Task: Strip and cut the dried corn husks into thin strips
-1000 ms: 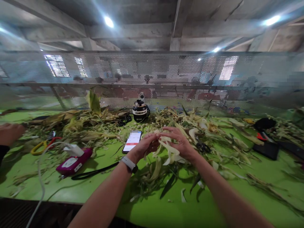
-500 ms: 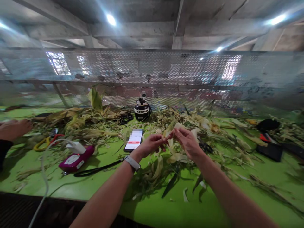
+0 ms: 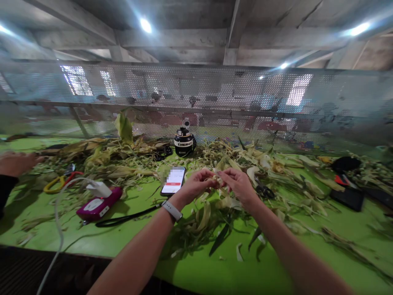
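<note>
My left hand and my right hand meet above the green table, fingertips pinched together on a small pale piece of corn husk. A grey band sits on my left wrist. Below and around the hands lies a heap of pale husk strips and green leaves. A phone with a lit screen lies just left of my left hand.
A magenta device with a white plug and cable lies at left, near yellow-and-red scissors. A black bottle stands by the perforated metal screen. Black scissors and dark items lie right. Another person's hand reaches in at far left.
My hands rose off the husk pile and pinched together on a small husk piece; the longer pale strip held earlier now lies below them. The hand at far left shifted slightly.
</note>
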`<action>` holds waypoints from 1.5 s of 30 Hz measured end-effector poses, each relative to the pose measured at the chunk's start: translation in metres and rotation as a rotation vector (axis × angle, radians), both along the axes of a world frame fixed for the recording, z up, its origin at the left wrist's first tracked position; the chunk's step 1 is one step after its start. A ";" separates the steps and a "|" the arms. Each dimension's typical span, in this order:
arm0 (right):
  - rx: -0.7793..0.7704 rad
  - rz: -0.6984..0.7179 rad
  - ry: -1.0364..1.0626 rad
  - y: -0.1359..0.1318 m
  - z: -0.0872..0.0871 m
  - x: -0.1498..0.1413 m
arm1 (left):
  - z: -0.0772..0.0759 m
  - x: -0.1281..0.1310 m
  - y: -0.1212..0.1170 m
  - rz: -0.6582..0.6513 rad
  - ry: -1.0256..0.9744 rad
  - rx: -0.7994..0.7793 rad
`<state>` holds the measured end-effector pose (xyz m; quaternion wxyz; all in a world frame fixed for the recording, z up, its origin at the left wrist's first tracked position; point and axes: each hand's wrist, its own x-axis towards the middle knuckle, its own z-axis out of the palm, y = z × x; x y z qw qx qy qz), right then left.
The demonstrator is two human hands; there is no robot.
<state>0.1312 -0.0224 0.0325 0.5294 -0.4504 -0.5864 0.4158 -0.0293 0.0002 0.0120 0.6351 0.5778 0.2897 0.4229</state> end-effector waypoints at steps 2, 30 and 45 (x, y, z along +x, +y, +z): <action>-0.005 -0.009 -0.007 0.000 0.000 0.000 | 0.000 0.000 0.000 0.016 -0.012 -0.016; 0.357 -0.216 -0.675 -0.003 -0.004 0.005 | -0.003 0.006 0.002 0.072 0.070 0.085; 0.264 -0.222 -0.692 0.002 -0.005 0.011 | -0.004 0.007 0.005 0.123 0.024 0.091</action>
